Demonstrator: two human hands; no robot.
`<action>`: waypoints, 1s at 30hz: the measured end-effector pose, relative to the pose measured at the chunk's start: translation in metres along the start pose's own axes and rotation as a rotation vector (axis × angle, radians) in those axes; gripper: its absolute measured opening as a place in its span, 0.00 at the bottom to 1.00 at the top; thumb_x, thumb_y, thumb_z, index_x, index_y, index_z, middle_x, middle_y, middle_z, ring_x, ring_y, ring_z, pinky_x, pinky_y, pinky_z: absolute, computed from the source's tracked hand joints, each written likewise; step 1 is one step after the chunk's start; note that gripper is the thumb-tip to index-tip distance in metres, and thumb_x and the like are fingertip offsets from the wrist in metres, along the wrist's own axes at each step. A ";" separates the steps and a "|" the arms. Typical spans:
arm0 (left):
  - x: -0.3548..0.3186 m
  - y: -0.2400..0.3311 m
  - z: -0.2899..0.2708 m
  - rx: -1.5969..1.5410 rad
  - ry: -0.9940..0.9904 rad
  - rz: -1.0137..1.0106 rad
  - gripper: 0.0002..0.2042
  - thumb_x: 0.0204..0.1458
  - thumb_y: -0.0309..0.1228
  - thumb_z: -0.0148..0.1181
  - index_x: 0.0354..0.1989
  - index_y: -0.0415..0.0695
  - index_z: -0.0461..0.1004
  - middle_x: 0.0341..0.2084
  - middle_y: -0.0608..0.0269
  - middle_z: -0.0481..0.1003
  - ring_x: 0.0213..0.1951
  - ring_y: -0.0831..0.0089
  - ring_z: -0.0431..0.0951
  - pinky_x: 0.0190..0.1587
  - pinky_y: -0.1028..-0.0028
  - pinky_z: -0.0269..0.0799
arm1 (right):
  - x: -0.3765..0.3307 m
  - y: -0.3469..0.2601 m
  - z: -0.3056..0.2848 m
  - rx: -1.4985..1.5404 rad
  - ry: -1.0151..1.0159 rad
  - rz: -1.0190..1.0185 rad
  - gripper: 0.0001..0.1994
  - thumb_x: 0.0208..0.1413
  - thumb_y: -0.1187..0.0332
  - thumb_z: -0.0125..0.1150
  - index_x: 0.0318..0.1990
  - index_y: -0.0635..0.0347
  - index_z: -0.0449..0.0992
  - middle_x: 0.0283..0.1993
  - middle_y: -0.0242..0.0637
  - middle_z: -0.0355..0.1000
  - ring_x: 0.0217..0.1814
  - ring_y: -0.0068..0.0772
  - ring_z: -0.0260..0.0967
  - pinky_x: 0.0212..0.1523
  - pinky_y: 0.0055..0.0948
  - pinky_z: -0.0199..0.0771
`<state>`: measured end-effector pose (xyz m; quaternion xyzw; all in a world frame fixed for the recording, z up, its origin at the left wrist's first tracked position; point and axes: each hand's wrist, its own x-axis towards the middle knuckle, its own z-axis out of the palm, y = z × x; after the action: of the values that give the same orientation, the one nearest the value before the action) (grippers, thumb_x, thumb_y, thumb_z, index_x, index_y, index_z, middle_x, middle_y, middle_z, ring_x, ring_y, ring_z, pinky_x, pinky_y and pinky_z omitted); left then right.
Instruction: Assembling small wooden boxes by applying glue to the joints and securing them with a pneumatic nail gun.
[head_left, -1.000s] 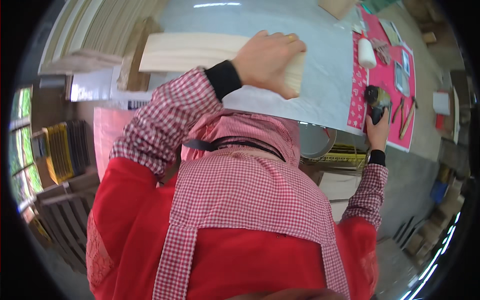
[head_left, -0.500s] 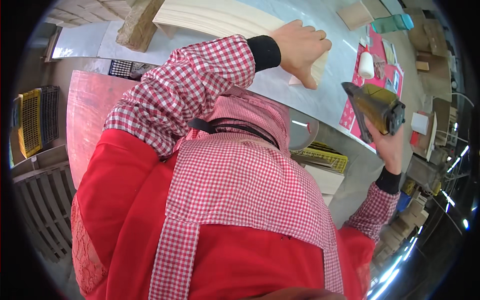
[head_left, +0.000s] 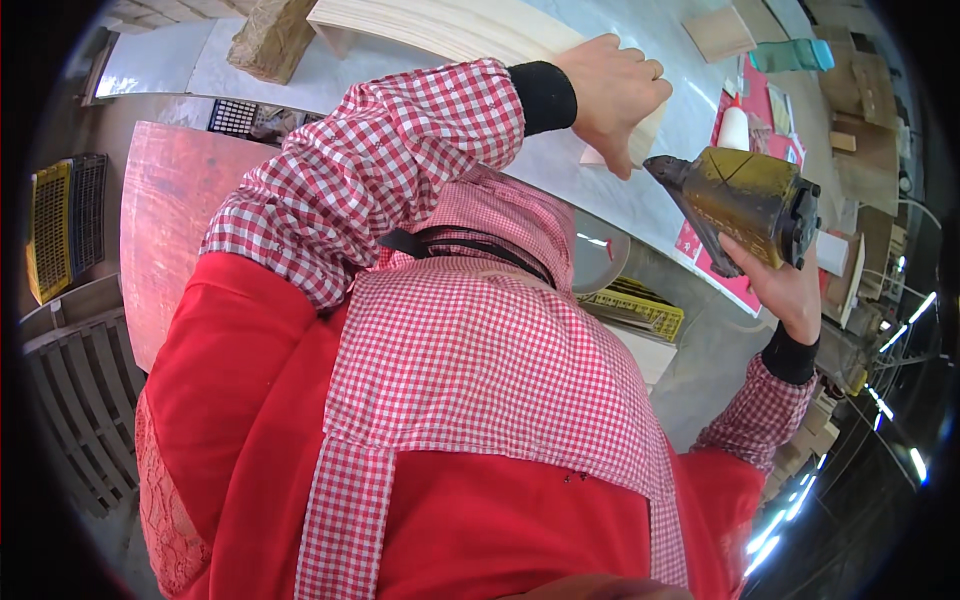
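My left hand [head_left: 612, 92] is over the near right end of a long pale wooden board [head_left: 450, 32], its fingers curled at the wood and the thumb pointing down along the end. The board appears to be part of a standing wooden piece on the metal-topped table. My right hand [head_left: 778, 288] grips a worn yellow and black nail gun [head_left: 745, 200], raised beside the table edge. Its dark pointed nose is near my left thumb, with a gap between them. The palm side of both hands is hidden.
On the table's right side are a white glue bottle [head_left: 733, 130], a pinkish-red sheet [head_left: 778, 105], a teal bottle [head_left: 792, 55] and a wooden block [head_left: 718, 34]. A brown wrapped bundle [head_left: 275, 40] lies at far left. Yellow crates [head_left: 635, 308] stand below the table.
My right hand has brought the nail gun up and leftward, closer to my left hand. The left hand has shifted very slightly and stays on the board.
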<state>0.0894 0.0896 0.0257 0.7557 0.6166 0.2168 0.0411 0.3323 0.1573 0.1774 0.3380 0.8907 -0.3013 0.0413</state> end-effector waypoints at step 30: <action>-0.036 0.016 -0.031 0.087 0.057 0.045 0.37 0.32 0.60 0.70 0.39 0.35 0.75 0.39 0.56 0.74 0.46 0.64 0.72 0.48 0.67 0.66 | 0.016 -0.026 0.002 0.036 0.146 -0.083 0.17 0.54 0.71 0.70 0.49 0.67 0.76 0.46 0.36 0.79 0.43 0.22 0.75 0.45 0.26 0.75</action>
<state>0.0872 0.0448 0.0489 0.7640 0.6092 0.2121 -0.0144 0.3034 0.1503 0.1841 0.3225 0.8991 -0.2931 -0.0426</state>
